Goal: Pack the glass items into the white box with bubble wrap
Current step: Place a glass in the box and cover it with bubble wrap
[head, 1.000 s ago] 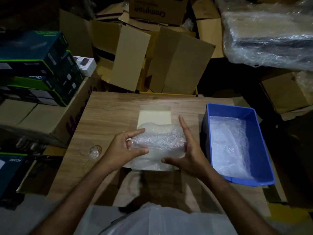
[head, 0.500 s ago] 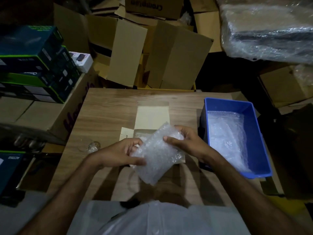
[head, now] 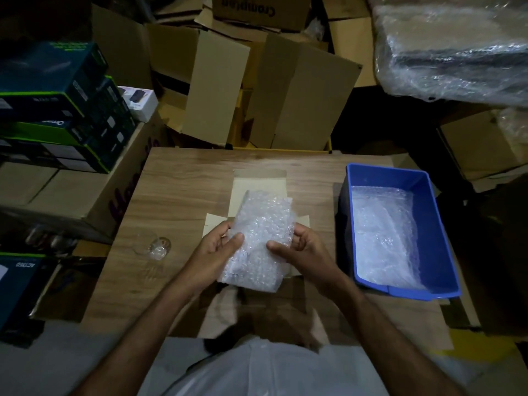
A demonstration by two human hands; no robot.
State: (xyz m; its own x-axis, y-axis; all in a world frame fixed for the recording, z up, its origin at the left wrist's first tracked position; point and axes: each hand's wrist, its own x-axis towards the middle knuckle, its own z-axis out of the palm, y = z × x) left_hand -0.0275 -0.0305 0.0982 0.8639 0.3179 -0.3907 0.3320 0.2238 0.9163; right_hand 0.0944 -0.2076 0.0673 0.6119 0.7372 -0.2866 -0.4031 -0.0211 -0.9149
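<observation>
I hold a bubble-wrap bundle [head: 260, 241] upright above the middle of the wooden table [head: 177, 195]. My left hand [head: 217, 250] grips its left edge with the thumb on the front. My right hand [head: 300, 250] grips its right edge the same way. What the bundle wraps is hidden. Under and behind it lies the white box [head: 257, 187] with its flaps spread open. A clear drinking glass [head: 154, 247] lies on its side at the table's left edge, apart from both hands.
A blue plastic bin [head: 434, 232] lined with more bubble wrap [head: 383, 235] stands at the table's right. Cardboard cartons [head: 300, 90] crowd the far edge. Stacked dark retail boxes [head: 57, 110] sit at the left. A plastic-wrapped bundle [head: 457, 50] lies at the far right.
The bundle was lifted off the box, where both hands were pressing it, and turned from lying crosswise to standing lengthwise. Both hands now grip its sides.
</observation>
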